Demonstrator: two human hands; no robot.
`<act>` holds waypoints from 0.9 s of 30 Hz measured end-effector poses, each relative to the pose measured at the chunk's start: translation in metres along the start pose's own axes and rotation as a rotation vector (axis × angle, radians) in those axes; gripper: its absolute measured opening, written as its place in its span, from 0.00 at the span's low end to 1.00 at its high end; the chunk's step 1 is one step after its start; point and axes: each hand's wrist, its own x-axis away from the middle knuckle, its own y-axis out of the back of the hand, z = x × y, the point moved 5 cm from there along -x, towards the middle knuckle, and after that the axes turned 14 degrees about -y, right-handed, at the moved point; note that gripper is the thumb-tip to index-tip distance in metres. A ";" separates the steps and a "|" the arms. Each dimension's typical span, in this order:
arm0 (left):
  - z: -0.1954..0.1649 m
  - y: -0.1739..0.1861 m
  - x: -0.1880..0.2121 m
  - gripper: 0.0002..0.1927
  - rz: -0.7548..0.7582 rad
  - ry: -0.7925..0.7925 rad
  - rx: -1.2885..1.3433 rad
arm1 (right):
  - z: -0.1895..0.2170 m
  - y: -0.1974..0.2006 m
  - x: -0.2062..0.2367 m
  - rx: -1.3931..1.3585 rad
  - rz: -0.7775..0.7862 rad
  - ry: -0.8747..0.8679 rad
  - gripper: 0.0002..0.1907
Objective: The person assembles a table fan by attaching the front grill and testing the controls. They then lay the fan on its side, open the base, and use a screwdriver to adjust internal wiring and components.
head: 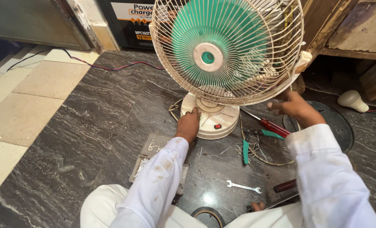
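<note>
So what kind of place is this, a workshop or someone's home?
Probably a small repair shop worked on the floor. A table fan stands between the left hand and right hand, with pliers, a spanner and a screw box around.

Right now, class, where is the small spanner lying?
In the head view, the spanner lies on the dark floor, low and right of centre, below the green-handled pliers.

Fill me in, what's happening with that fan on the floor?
A person sits on the dark stone floor with a table fan upright in front of them. The left hand rests on the fan's round base; the right hand touches the lower edge of the wire guard. Green-handled pliers, a red-handled screwdriver, a small spanner and a parts box lie nearby.
</note>
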 end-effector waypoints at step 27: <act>0.009 -0.005 -0.014 0.14 0.068 -0.027 0.035 | -0.022 -0.022 -0.101 0.678 -0.361 -0.180 0.27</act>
